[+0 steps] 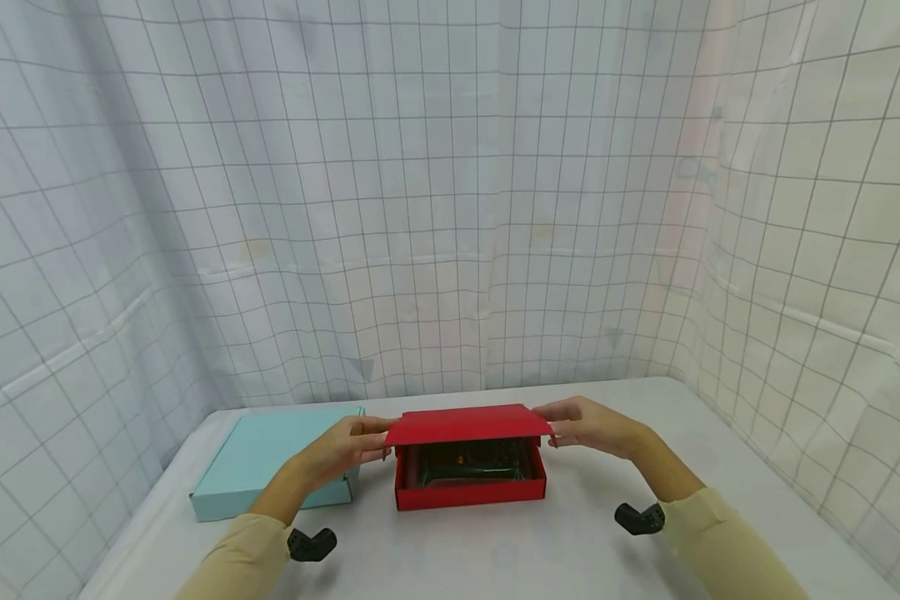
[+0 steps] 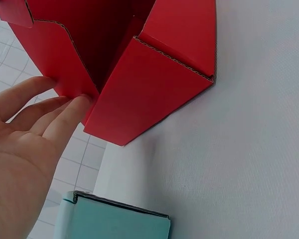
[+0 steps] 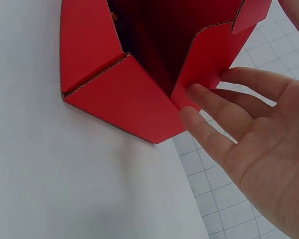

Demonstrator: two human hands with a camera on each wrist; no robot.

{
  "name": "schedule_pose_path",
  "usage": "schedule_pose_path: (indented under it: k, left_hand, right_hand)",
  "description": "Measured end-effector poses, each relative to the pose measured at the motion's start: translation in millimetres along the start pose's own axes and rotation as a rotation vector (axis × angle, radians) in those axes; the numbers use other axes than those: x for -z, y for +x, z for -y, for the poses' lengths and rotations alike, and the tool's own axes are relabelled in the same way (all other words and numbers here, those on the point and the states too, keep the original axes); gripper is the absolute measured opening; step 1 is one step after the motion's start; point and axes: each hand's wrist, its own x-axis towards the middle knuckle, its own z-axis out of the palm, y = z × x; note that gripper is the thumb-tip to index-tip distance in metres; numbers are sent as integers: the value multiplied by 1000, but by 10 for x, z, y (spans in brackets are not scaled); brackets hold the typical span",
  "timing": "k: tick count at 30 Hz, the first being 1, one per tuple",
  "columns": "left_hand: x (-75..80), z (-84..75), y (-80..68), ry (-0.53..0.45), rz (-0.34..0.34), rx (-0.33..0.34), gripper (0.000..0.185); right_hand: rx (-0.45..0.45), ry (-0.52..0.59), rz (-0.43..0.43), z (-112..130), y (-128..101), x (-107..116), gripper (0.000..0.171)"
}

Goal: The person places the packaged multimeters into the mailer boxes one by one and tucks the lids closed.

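A red cardboard box (image 1: 468,492) sits in the middle of the white table (image 1: 570,550), its lid (image 1: 468,423) raised partway, with something dark green inside (image 1: 468,462). My left hand (image 1: 348,446) is at the lid's left end. Its straight fingertips (image 2: 72,107) touch the lid's side flap (image 2: 55,64). My right hand (image 1: 585,425) mirrors it at the right end, fingertips (image 3: 199,94) against the right side flap (image 3: 209,59). The thumb (image 3: 296,15) stands apart from the flap. Neither hand's fingers curl round the lid.
A shut light-teal box (image 1: 270,462) lies just left of the red box, also seen low in the left wrist view (image 2: 119,224). White gridded cloth walls (image 1: 450,208) close in the table at the back and both sides. Black wrist mounts (image 1: 311,543) hang below my sleeves.
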Motion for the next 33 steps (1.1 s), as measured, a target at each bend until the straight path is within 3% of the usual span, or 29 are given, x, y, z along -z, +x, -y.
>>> schedule_pose_path:
  k: [10,15,25,29,33]
  left_hand:
    - [-11,32,-42,39,13,25,67]
    - [-18,65,-72,89,16,23,65]
    - [-47,82,-56,85,41,30,68]
    - [-46,70,-71,94,67,33,66]
    - [-79,59,-76,102,37,27,64]
  right_hand:
    - [31,-35,20,-44,-64,-31,66]
    - [15,-35,0,-80,-70,-62,69]
    - [-21,-44,-8,-96,-118,-97,74]
    - [-29,-50,-13,-106,-127,-111,72]
    - [-16,-81,-38,-100,-129,-134,66]
